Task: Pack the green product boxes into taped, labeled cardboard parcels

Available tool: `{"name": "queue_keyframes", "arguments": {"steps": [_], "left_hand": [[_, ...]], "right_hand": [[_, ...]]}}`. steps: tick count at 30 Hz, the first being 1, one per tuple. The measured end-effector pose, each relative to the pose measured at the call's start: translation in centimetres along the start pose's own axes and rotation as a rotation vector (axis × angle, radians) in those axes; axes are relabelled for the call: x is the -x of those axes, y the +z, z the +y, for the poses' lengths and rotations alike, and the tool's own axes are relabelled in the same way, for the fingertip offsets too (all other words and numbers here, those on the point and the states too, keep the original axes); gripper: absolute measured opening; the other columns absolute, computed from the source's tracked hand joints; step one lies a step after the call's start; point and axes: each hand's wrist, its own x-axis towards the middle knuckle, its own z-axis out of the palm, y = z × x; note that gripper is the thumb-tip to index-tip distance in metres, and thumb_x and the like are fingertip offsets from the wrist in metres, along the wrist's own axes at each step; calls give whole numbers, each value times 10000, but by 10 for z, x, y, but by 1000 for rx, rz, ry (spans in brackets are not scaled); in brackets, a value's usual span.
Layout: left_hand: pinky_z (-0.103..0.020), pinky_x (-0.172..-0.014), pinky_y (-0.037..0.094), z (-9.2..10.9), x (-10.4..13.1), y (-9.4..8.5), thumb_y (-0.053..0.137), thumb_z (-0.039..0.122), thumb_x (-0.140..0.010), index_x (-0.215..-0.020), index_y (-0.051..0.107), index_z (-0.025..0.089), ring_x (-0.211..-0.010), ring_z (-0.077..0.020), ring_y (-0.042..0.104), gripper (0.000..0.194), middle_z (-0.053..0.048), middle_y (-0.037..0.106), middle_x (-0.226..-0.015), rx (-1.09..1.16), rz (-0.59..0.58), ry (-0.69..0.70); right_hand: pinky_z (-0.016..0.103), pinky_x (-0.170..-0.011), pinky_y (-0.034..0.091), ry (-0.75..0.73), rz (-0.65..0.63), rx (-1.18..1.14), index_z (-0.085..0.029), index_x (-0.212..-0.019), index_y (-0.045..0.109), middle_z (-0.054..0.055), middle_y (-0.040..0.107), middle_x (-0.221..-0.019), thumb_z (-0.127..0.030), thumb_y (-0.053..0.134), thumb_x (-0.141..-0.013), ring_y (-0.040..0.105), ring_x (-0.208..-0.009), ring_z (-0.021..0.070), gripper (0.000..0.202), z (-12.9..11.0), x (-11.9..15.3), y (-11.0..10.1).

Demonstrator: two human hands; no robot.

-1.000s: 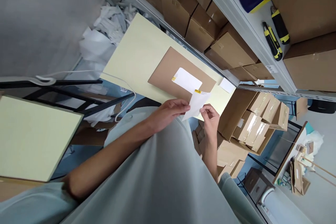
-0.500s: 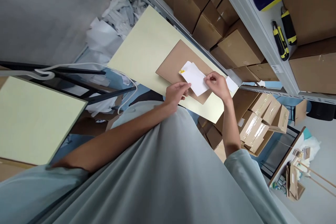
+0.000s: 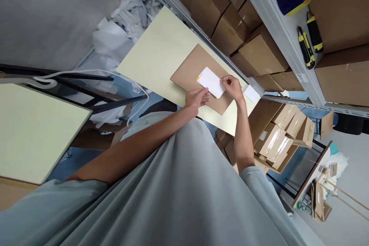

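Observation:
White paper sheets, neatly overlapped, with a small yellow mark at one corner, are above a flat brown cardboard piece. My right hand pinches the sheets at their right end between thumb and fingers. At their near edge is my left hand, its fingers apart and partly stretched, with the fingertips against or right beside the paper. The cardboard lies on a pale yellow tabletop. Another white slip rests on the tabletop beyond my right wrist.
Shelving with brown boxes runs along the table's far side. Two yellow-and-black utility knives lie on a shelf at upper right. A large carton of taped boxes stands at right. A white cable hangs left, near crumpled white material.
The white sheets, offset from each other before, now line up in one outline. My right hand has shifted slightly left, and my left hand's fingers have loosened from a pinch.

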Motion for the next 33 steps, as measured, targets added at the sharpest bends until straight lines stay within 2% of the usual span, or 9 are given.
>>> {"name": "queue_keyframes", "arguments": {"steps": [11, 19, 23, 25, 26, 28, 30, 31, 33], "left_hand": [[-231, -615, 505, 4, -13, -1, 938, 308, -781, -847, 764, 175, -623, -117, 694, 228, -46, 786, -813, -6, 23, 2], [-230, -585, 515, 6, -14, -11, 933, 278, -803, -843, 777, 140, -580, -106, 687, 212, -63, 790, -805, -143, -25, 28], [-210, -595, 545, 14, -12, -22, 886, 351, -853, -944, 789, 133, -649, -126, 738, 255, -85, 812, -870, -246, -91, 88], [-251, -648, 601, 24, -15, -28, 784, 424, -944, -1064, 797, 134, -737, -164, 785, 314, -125, 837, -979, -341, -131, 240], [-293, -721, 642, 29, -17, -30, 716, 444, -993, -1147, 794, 139, -836, -193, 813, 350, -150, 845, -1066, -422, -151, 374], [-419, -993, 661, 40, -24, -32, 591, 432, -1065, -1326, 761, 153, -1181, -266, 797, 418, -191, 809, -1318, -685, -193, 726], [-528, -1275, 488, 50, -32, -32, 516, 382, -1093, -1474, 697, 148, -1542, -323, 576, 482, -198, 666, -1588, -1047, -249, 1049], [-563, -1350, 381, 52, -36, -32, 486, 358, -1098, -1531, 659, 135, -1648, -342, 437, 517, -195, 571, -1686, -1233, -285, 1154], [-619, -1389, 268, 52, -43, -33, 421, 325, -1107, -1614, 581, 102, -1730, -368, 251, 576, -194, 414, -1792, -1542, -342, 1233]], "right_hand": [[303, -775, 446, 95, 15, 72, -221, -788, 646, 4, 700, -839, -285, 603, -863, 603, -784, 174, 108, -4, -12, 8], [300, -763, 440, 141, 47, 87, -219, -790, 659, -9, 703, -813, -235, 630, -870, 608, -772, 176, 86, -11, -5, 9], [317, -858, 497, 118, 168, 140, -207, -909, 700, 36, 743, -951, -187, 614, -912, 664, -893, 210, 88, -12, 11, 12], [367, -976, 517, 60, 304, 213, -189, -995, 724, 97, 752, -1077, -176, 601, -954, 671, -1032, 256, 130, -15, 25, 20], [400, -1034, 514, 29, 358, 253, -175, -1046, 736, 130, 747, -1142, -186, 596, -984, 662, -1102, 283, 153, -17, 32, 27], [457, -1127, 491, -17, 407, 316, -143, -1174, 748, 188, 724, -1283, -231, 582, -1048, 632, -1232, 330, 227, -24, 46, 46], [493, -1206, 455, -49, 385, 358, -111, -1323, 731, 230, 668, -1458, -276, 552, -1097, 577, -1386, 359, 333, -32, 56, 69], [507, -1248, 425, -56, 367, 372, -96, -1398, 708, 242, 622, -1550, -280, 532, -1111, 532, -1469, 367, 383, -36, 58, 81], [525, -1328, 343, -55, 330, 380, -63, -1525, 640, 251, 513, -1695, -252, 509, -1119, 423, -1605, 370, 468, -40, 61, 99]]}}
